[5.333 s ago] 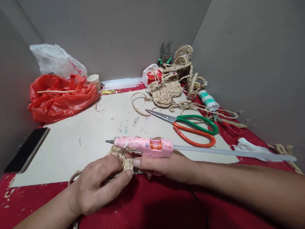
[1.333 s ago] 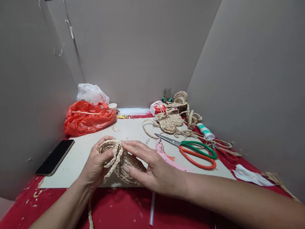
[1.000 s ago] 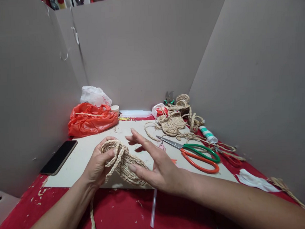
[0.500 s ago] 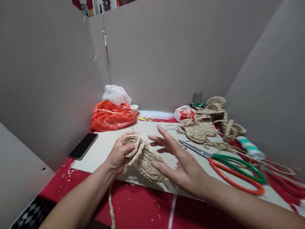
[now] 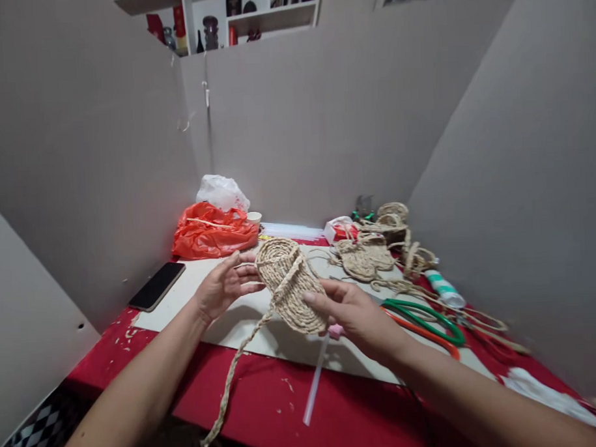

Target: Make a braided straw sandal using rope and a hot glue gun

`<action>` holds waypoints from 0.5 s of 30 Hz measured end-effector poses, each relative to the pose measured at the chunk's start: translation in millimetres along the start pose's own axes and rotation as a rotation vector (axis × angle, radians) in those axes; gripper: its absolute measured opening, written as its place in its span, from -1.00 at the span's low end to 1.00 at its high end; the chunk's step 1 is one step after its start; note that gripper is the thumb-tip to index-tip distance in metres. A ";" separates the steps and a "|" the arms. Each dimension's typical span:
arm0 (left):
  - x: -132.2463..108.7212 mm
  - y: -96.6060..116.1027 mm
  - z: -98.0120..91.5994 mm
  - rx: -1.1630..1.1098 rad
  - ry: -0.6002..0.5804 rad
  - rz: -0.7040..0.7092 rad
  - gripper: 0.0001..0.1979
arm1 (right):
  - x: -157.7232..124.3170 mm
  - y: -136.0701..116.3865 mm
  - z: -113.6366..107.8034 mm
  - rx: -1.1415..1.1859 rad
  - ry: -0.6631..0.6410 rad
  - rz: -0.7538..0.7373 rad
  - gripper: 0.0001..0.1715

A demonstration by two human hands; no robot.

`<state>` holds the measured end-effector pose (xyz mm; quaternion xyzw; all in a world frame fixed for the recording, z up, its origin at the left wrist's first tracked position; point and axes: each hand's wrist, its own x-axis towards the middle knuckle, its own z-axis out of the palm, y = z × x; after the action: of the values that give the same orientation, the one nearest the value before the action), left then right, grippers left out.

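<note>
A flat oval sole of coiled straw braid (image 5: 280,260) is held up above the pale board, tilted, with a strand of braid crossing its face. My right hand (image 5: 362,316) grips its lower right edge, thumb on top and fingers underneath. At its upper left edge is my left hand (image 5: 226,284), fingers spread and the fingertips at or just behind the rim; whether they touch it I cannot tell. From the sole a loose braid tail (image 5: 232,376) hangs down past the table's front edge. A clear glue stick (image 5: 316,382) with a pink end lies below the sole.
Green and orange-handled scissors (image 5: 425,313) lie beside my right forearm, partly hidden. Farther back are more woven straw pieces (image 5: 362,257) and a green-and-white roll (image 5: 444,289). A phone (image 5: 157,286) and an orange plastic bag (image 5: 213,233) are at the left. Grey panels enclose the table.
My left hand has loosened from the sole and spread its fingers. My right hand, open before, has taken hold of the lower end. The sole now faces me more fully; the view has tipped up.
</note>
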<state>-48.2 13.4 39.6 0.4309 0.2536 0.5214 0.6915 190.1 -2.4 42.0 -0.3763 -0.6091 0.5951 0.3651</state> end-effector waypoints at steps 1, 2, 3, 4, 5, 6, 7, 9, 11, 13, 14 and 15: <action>-0.3 -0.8 -0.5 0.091 -0.017 -0.017 -0.62 | -1.5 2.1 -3.0 0.017 0.015 0.011 -0.54; -1.3 -2.6 0.4 0.186 -0.039 -0.046 -0.64 | -3.0 4.7 -6.1 0.028 0.030 0.015 -0.53; -3.0 -5.4 2.6 0.276 -0.065 -0.083 -0.66 | -4.3 7.5 -9.1 0.030 0.041 0.009 -0.54; -5.2 -8.9 5.8 0.353 -0.096 -0.127 -0.68 | -5.4 10.4 -12.0 0.027 0.050 -0.006 -0.55; -7.6 -13.0 9.7 0.407 -0.128 -0.172 -0.68 | -6.4 13.1 -14.8 0.021 0.052 -0.026 -0.57; -10.3 -17.3 14.1 0.436 -0.154 -0.209 -0.67 | -7.2 15.4 -17.2 0.015 0.052 -0.049 -0.58; -12.9 -21.4 18.3 0.442 -0.170 -0.233 -0.66 | -8.1 17.3 -19.3 0.007 0.050 -0.069 -0.58; -17.9 -27.4 25.6 0.416 -0.166 -0.249 -0.64 | -10.2 19.3 -21.7 -0.006 0.053 -0.098 -0.58; -22.3 -28.9 30.7 0.395 -0.131 -0.242 -0.64 | -13.4 18.8 -21.9 -0.011 0.056 -0.102 -0.57; -26.6 -25.4 34.3 0.420 -0.089 -0.225 -0.65 | -17.4 16.3 -20.3 -0.004 0.042 -0.090 -0.54; -28.6 -22.0 36.0 0.441 -0.064 -0.212 -0.66 | -19.5 14.8 -19.3 0.003 0.029 -0.083 -0.54; -30.7 -17.9 38.0 0.466 -0.039 -0.196 -0.66 | -21.5 13.3 -18.3 0.011 0.015 -0.078 -0.53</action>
<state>-18.9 -29.6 40.1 0.5620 0.3941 0.3712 0.6254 216.4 -13.2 29.2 -0.3547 -0.6174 0.5808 0.3946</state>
